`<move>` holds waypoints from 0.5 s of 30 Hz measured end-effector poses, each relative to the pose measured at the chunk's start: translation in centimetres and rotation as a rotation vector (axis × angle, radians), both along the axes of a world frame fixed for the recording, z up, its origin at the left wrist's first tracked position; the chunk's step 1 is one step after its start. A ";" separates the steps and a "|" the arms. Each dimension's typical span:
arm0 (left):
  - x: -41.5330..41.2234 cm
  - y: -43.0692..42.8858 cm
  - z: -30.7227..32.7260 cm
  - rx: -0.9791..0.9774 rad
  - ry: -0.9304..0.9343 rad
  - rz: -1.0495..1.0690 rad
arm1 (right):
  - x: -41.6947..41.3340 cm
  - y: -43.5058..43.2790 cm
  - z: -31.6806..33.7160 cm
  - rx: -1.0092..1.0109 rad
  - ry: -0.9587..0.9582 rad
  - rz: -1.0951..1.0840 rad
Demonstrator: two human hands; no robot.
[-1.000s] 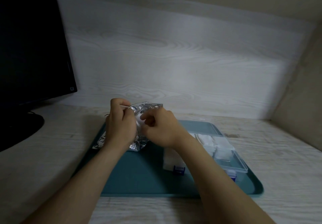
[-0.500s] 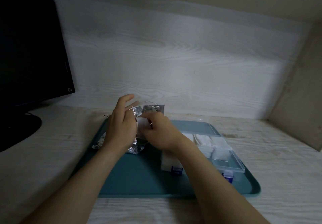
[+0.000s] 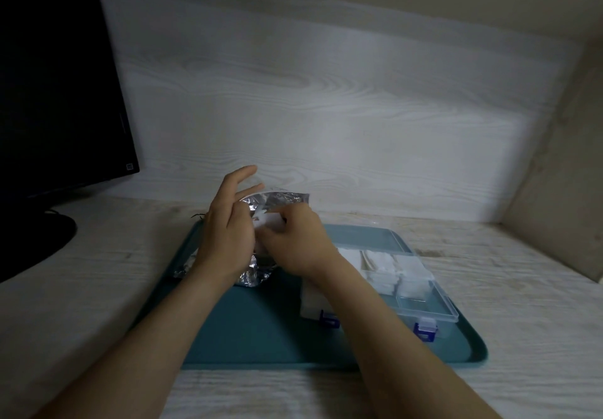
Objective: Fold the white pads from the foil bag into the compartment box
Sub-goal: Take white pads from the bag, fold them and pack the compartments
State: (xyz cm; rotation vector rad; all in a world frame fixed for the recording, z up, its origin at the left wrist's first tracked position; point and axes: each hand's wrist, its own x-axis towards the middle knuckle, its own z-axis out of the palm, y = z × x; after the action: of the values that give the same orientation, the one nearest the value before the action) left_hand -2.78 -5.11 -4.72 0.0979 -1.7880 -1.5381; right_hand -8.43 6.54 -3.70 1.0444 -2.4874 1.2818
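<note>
Left hand: fingers straight, braced against bag.
Right hand: pinches pad at bag mouth.
Tip: draw one pad out slowly, toward box right of that hand.

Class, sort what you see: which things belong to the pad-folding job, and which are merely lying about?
In the job: crinkled silver foil bag; soft white pad pinched by the right hand; clear plastic compartment box.
Lying about: black flat monitor; teal rectangular tray; pale wooden desk.
</note>
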 end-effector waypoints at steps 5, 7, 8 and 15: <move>-0.1 -0.1 0.0 0.006 0.022 0.026 | 0.0 0.6 0.5 -0.036 0.083 -0.118; -0.2 0.0 0.0 0.007 0.028 0.011 | 0.3 0.4 0.4 0.002 0.074 -0.087; -0.2 0.0 0.0 0.006 0.031 0.004 | 0.5 0.3 0.4 0.034 0.075 -0.063; -0.6 0.2 -0.2 -0.028 0.065 -0.009 | 0.4 -0.6 -0.4 0.229 0.178 -0.042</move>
State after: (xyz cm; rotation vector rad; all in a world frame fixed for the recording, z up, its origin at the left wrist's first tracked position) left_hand -3.33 -4.86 -4.92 0.0258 -1.7604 -1.5048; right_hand -8.06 5.95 -4.09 1.0946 -2.5450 0.8651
